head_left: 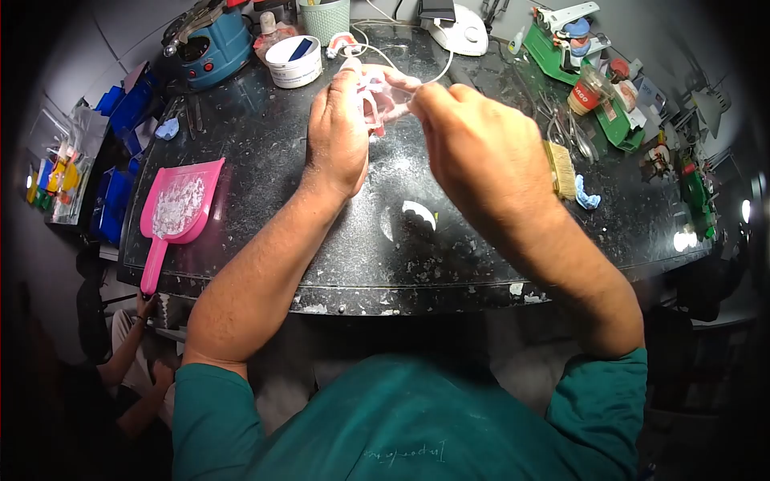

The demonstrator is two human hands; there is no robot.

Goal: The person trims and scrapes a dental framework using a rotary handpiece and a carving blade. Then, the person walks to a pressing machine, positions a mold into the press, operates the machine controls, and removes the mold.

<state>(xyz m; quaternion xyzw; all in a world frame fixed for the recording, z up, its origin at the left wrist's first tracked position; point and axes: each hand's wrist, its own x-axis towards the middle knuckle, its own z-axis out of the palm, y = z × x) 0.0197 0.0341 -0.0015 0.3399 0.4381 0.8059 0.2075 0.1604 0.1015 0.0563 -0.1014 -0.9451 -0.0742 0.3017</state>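
My left hand (341,128) is raised over the dark bench, with its fingers wrapped round a pinkish, partly see-through piece (383,103). White and pink parts show in this piece, but its exact kind is unclear. At its right edge my right hand (477,132) is closed, fingertips pinched together. The back of the hand hides what those fingers grip. Below both hands a small white curved piece (419,212) lies on the bench. Just beyond my left fingertips sits a red-and-white dental model (343,43).
On the left lies a pink dustpan (210,192) holding white powder. A white tub (293,74) and a blue machine (212,52) stand behind. To the right are a brush (561,171), pliers (568,132), a cup (591,90) and green trays (553,54). Another person's arm (124,353) shows lower left.
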